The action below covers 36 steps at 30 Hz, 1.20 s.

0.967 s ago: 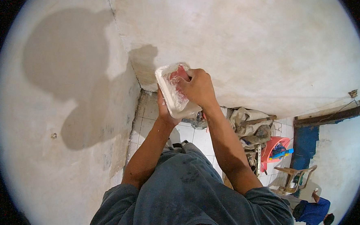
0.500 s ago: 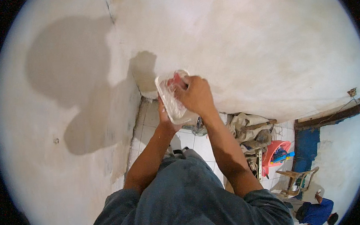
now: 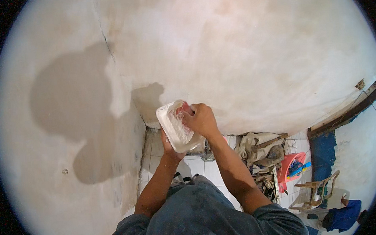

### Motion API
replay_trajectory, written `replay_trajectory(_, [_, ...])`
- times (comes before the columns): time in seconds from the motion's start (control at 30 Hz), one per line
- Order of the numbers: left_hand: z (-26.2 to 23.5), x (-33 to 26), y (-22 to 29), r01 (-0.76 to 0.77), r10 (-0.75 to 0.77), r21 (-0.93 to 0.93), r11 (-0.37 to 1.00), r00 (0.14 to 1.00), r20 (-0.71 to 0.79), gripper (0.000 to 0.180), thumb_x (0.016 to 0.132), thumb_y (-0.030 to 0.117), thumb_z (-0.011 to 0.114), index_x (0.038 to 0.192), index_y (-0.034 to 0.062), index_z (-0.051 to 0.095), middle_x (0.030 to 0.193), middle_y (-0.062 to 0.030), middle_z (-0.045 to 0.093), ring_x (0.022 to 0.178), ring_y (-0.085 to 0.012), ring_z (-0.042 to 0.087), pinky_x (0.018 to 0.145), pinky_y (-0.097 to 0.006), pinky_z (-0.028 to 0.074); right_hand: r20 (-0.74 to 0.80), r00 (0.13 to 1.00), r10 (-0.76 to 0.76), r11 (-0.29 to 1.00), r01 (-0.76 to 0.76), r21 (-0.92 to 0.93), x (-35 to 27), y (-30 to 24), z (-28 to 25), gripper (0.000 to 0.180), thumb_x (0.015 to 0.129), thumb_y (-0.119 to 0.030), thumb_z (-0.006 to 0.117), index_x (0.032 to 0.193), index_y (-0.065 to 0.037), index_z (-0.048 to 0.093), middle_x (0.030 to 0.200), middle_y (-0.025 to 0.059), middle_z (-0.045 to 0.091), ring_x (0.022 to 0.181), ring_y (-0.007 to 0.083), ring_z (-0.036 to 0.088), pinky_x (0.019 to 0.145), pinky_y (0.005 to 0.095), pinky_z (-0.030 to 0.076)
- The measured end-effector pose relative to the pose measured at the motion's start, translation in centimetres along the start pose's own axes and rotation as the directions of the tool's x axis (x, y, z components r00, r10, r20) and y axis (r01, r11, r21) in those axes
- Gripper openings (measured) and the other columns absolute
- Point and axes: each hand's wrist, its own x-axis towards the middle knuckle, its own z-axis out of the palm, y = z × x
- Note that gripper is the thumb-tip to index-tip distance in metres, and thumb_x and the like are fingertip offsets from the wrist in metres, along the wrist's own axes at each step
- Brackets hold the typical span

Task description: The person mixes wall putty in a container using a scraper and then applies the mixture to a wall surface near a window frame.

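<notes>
A shallow white rectangular tray (image 3: 166,123) is held up in front of me, tilted, with my left hand (image 3: 169,147) gripping it from below. Most of the left fingers are hidden behind the tray. White paste (image 3: 181,128) coats its inside. My right hand (image 3: 203,120) reaches over the tray's right side, fingers closed on a flat red scraper (image 3: 182,109). The scraper sits in the paste near the tray's far end, and its lower part is smeared white.
A pale, patchy wall (image 3: 253,63) rises ahead and meets another on the left at a corner. Rumpled sacking (image 3: 257,150), a pink tub (image 3: 287,165) and a brown plastic chair (image 3: 315,191) stand on the tiled floor at right. A person in blue (image 3: 344,215) is at the lower right.
My hands, tray and scraper sit lower in the picture, as do the wall marks and floor things. The scraper stays in the tray, and both grips look the same.
</notes>
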Motion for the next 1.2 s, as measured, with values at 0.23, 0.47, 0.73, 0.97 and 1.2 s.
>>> replay_trajectory(0.23, [-1.4,0.3,-0.5,-0.019,0.019,0.027,0.999,1.000,-0.008,0.061,0.099,0.057,0.031,0.145,0.0176,0.041,0.140,-0.0066,0.050,0.128,-0.0248,0.050,0.108,-0.044,0.041,0.025,0.998,-0.060,0.994,0.062,-0.090,-0.8,-0.7,1.8,0.034,0.077,-0.032,0.069,0.082,0.002,0.068,0.072,0.0265,0.064,0.072,0.0441,0.065,0.068,0.0479,0.053])
replay_trajectory(0.47, [-1.2,0.2,-0.5,0.006,-0.006,-0.073,0.997,1.000,0.000,0.063,0.096,0.061,0.034,0.143,0.0201,0.043,0.140,-0.0048,0.051,0.128,-0.0256,0.050,0.107,-0.045,0.041,-0.005,0.989,-0.149,0.978,0.147,-0.148,-1.6,-3.0,1.8,0.037,0.082,-0.036,0.067,0.078,0.000,0.067,0.073,0.0268,0.065,0.069,0.0460,0.064,0.066,0.0511,0.053])
replay_trajectory(0.73, [0.6,-0.1,-0.1,0.000,-0.001,-0.007,1.000,0.998,-0.059,0.066,0.096,0.064,0.033,0.145,0.0198,0.042,0.142,-0.0051,0.050,0.129,-0.0260,0.049,0.108,-0.047,0.040,-0.057,0.986,-0.157,0.965,0.140,-0.223,0.2,-0.3,1.6,0.038,0.083,-0.036,0.066,0.074,0.001,0.067,0.069,0.0256,0.064,0.070,0.0458,0.064,0.066,0.0514,0.052])
replay_trajectory(0.97, [0.4,0.2,0.3,-0.014,0.014,0.003,1.000,0.999,-0.040,0.067,0.097,0.063,0.032,0.146,0.0184,0.039,0.144,-0.0053,0.048,0.130,-0.0262,0.049,0.108,-0.046,0.040,0.094,0.995,0.045,0.997,-0.038,-0.073,0.7,-0.2,0.5,0.043,0.087,-0.039,0.062,0.088,0.003,0.070,0.086,0.0280,0.067,0.083,0.0464,0.066,0.076,0.0525,0.054])
replay_trajectory(1.2, [0.3,0.0,0.6,-0.099,0.101,0.017,0.995,0.990,-0.096,0.063,0.097,0.062,0.034,0.141,0.0192,0.045,0.139,-0.0042,0.052,0.128,-0.0252,0.050,0.108,-0.046,0.040,0.048,0.983,-0.176,0.982,0.179,-0.064,0.2,-1.5,2.1,0.032,0.078,-0.032,0.068,0.082,0.000,0.068,0.073,0.0265,0.064,0.075,0.0452,0.065,0.070,0.0499,0.053])
